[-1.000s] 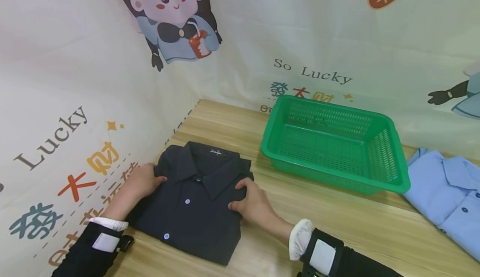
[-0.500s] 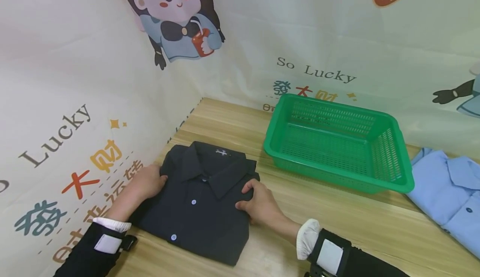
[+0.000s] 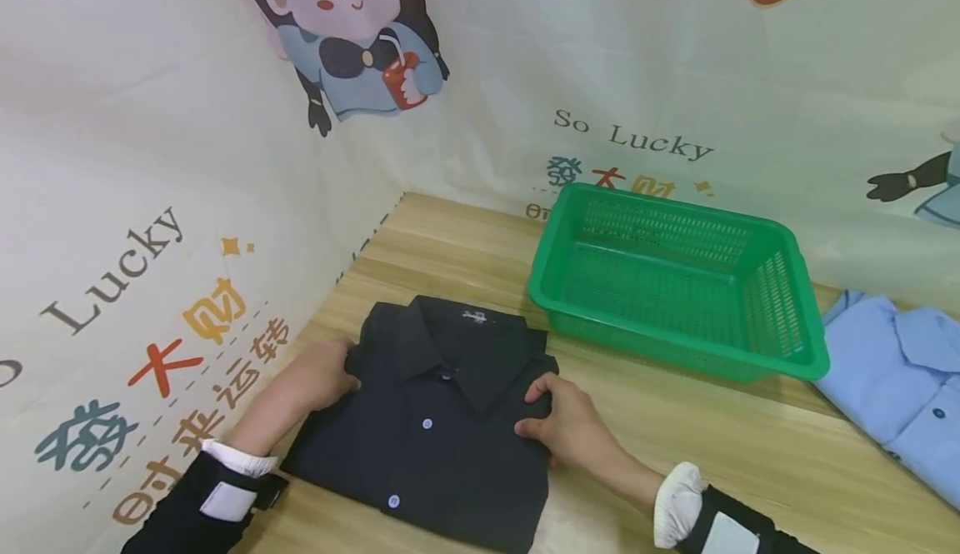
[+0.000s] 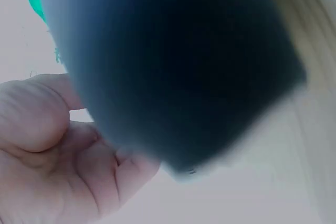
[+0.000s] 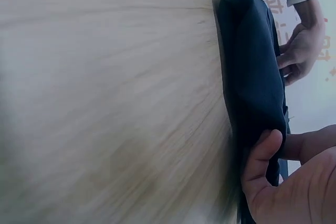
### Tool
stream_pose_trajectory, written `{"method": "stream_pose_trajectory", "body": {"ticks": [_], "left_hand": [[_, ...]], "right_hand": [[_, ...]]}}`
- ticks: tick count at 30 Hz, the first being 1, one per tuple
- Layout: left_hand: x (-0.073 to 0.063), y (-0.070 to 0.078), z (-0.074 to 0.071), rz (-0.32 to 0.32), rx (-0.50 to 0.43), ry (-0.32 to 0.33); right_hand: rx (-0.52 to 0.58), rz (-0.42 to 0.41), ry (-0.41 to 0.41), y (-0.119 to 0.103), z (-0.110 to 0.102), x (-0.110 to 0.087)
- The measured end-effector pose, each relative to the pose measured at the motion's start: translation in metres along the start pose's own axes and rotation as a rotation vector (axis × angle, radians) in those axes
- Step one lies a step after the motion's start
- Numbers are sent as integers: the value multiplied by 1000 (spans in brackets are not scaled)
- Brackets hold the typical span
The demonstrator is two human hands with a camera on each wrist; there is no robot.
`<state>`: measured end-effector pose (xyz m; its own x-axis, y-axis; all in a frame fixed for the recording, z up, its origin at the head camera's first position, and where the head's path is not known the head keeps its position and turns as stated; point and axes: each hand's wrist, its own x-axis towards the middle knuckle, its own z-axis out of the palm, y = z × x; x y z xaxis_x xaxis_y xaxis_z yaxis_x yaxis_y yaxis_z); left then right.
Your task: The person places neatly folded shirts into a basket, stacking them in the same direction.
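Observation:
A folded black shirt [image 3: 457, 454] lies on the wooden table, its collar toward the back and pale buttons down the front. My left hand [image 3: 322, 375] grips its left edge just below the collar; in the left wrist view the dark cloth [image 4: 184, 66] covers part of the fingers. On the opposite edge, my right hand [image 3: 573, 425] pinches the shirt between thumb and fingers. From the right wrist, the shirt's folded side [image 5: 252, 72] shows as a thick roll, with the right thumb and fingers around it.
Behind and to the right stands a green plastic basket [image 3: 682, 287] with perforated sides. A folded light blue shirt [image 3: 900, 379] lies right of it. A printed cloth backdrop [image 3: 480, 54] rises along the left and back edges of the wooden table [image 3: 712, 446].
Both hands have moved the black shirt to the right and a little toward the front edge, keeping their hold on its two sides. The basket and blue shirt stay in place.

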<state>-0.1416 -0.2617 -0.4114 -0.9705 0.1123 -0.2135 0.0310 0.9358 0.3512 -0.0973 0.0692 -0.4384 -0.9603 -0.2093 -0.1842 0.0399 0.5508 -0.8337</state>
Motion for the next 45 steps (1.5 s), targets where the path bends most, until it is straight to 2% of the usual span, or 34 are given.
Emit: {"method": "stream_pose_trajectory", "body": {"ticks": [6,17,23,31,37,45], "left_hand": [[-4,20,7,36,-24,-35],[-13,51,26,111,-102,-55],[-17,73,38,133,-112,-82],[-18,106,55,222,-133,-119],[-21,122,65,279,-166,-130],[-14,148,77,384,-172,-138]], "right_hand": [[-88,4,48,15,-17,-17],[-61,114,45,38,-44,-44],[-37,135,11,56,-64,-56],[-64,204,15,78,-96,-73],[-32,216,-12,92,-110,-84],[-61,317,-14,108,-136,-97]]}}
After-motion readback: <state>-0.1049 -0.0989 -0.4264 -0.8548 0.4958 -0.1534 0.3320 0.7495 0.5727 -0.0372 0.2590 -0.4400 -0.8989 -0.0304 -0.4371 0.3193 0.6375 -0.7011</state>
